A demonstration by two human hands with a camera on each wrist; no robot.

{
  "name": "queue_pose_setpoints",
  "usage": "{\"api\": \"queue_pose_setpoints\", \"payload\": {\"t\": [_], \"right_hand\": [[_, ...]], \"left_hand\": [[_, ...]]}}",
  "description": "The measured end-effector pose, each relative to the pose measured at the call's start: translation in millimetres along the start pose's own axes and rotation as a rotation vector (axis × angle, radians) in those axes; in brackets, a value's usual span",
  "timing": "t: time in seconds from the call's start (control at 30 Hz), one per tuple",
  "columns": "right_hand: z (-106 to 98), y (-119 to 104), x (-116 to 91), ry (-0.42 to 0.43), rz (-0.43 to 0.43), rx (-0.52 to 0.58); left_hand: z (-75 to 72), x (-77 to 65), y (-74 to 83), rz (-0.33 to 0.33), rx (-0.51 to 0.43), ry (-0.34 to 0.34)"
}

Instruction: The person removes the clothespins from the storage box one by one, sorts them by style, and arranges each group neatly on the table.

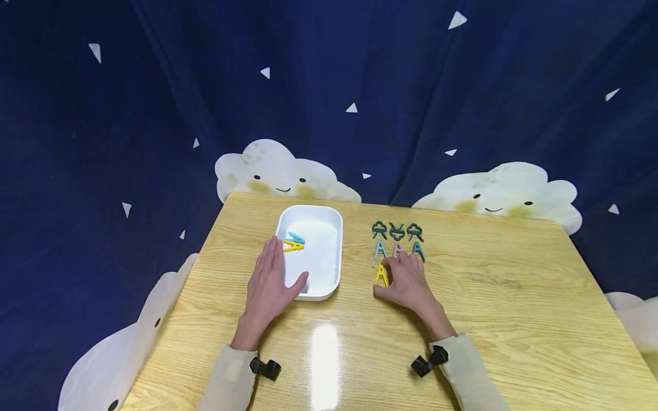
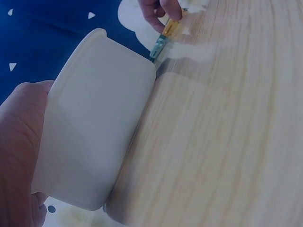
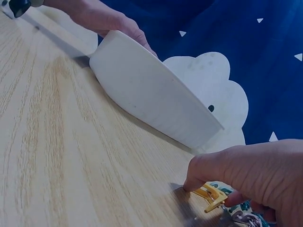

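My left hand (image 1: 266, 288) lies along the left side of a white plastic tub (image 1: 331, 251), fingers straight, thumb reaching over its near rim. Inside the tub are a blue clothespin (image 1: 296, 237) and a yellow clothespin (image 1: 291, 246), partly behind my fingers. To the right of the tub, my right hand (image 1: 408, 282) pinches another yellow clothespin (image 1: 381, 275) on the table, between thumb and fingers; the right wrist view shows this yellow clothespin (image 3: 213, 196) at the thumb tip. Just beyond stand a light blue clothespin (image 1: 379, 251), a pink one (image 1: 397, 249) and a dark teal one (image 1: 418, 250).
Three dark green clips (image 1: 397, 231) form the back row, behind the clothespins. Everything rests on a light wooden table (image 1: 514, 319). A dark blue curtain (image 1: 329, 85) with clouds and triangles hangs around its far and left sides.
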State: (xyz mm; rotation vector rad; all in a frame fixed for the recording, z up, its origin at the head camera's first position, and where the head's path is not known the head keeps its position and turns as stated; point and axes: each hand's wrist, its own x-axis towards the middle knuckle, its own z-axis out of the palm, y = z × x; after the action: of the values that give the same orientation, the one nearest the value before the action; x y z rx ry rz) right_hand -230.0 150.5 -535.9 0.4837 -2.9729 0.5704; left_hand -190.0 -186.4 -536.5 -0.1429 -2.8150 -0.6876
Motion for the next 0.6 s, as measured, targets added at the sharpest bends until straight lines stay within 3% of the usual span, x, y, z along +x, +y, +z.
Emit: {"api": "queue_pose_setpoints", "payload": {"t": [0.3, 0.6], "right_hand": [[-5, -10, 4, 0.064, -0.031, 0.063], [-10, -43, 18, 0.198, -0.114, 0.163]], "left_hand": [[-0.3, 0.0, 0.4, -0.005, -0.003, -0.003], [0.5, -0.3, -0.3, -0.003, 0.006, -0.001]]}}
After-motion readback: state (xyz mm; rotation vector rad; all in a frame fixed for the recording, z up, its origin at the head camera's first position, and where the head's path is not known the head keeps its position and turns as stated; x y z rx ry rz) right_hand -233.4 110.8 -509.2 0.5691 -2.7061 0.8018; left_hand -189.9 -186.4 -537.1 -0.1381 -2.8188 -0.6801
